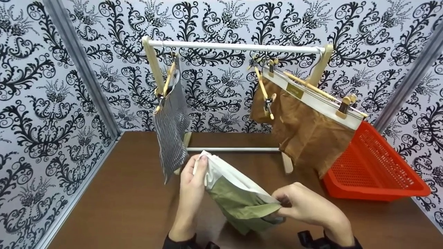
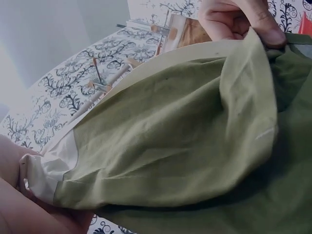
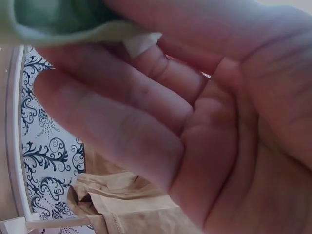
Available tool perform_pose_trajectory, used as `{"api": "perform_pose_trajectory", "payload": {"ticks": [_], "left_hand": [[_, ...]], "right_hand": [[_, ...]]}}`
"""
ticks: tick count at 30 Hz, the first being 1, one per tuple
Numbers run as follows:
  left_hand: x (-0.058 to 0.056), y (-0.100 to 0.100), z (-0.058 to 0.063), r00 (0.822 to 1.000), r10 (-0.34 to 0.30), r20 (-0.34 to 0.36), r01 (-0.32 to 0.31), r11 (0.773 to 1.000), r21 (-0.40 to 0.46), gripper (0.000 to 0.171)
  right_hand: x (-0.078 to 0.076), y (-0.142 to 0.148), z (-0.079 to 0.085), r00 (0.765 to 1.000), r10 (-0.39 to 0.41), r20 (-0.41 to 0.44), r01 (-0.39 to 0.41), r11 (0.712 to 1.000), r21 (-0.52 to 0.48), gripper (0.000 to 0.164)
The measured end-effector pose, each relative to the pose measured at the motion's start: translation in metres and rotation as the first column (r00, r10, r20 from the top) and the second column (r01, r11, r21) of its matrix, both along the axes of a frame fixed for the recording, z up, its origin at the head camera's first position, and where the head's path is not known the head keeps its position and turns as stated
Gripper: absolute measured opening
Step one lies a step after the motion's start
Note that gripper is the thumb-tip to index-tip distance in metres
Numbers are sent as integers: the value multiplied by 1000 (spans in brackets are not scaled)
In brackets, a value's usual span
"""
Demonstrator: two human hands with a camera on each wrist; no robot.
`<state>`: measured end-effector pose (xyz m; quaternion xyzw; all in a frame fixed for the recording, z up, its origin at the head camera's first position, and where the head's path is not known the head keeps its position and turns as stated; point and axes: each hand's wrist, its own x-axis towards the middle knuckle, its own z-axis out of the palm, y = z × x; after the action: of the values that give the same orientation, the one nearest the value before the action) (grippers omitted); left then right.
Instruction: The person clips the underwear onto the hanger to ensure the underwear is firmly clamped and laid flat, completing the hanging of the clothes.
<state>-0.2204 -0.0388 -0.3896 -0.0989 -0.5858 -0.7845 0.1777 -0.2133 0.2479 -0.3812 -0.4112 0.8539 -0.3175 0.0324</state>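
Note:
A pair of olive-green shorts (image 1: 238, 204) with a white inner band (image 1: 232, 173) is held up above the table, slanting down to the right. My left hand (image 1: 193, 180) pinches the white upper corner, thumb on the near side. At the lower right end, my right hand (image 1: 304, 204) grips the edge between thumb and fingers. The left wrist view shows the green cloth (image 2: 161, 141) stretched between both hands, with a loose fold near the right thumb. Close up in the right wrist view, curled fingers (image 3: 117, 126) lie under the green edge; part of the grip is hidden.
A wooden rack with a white rail (image 1: 235, 46) stands behind. From it hang grey striped clothing (image 1: 173, 124) at left, a bare clip hanger (image 1: 262, 84), and brown shorts (image 1: 304, 131) at right. A red basket (image 1: 380, 192) sits on the brown table (image 1: 114, 193) at right.

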Motion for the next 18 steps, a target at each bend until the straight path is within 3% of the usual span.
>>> {"api": "perform_pose_trajectory", "payload": {"ticks": [5, 10, 15, 18], "left_hand": [[4, -2, -1, 997, -28, 68, 28, 1000, 1, 20], [7, -2, -2, 990, -50, 131, 37, 995, 94, 22], [9, 2, 2, 983, -128, 131, 101, 975, 198, 25], [11, 6, 5, 976, -176, 130, 140, 959, 246, 26]], "right_hand": [[6, 3, 0, 999, 15, -44, -17, 999, -50, 27], [11, 9, -2, 993, 41, -112, -55, 990, -131, 34], [8, 10, -6, 989, 133, -71, -145, 968, -205, 35], [5, 7, -9, 972, 234, -21, -233, 945, -228, 35]]}}
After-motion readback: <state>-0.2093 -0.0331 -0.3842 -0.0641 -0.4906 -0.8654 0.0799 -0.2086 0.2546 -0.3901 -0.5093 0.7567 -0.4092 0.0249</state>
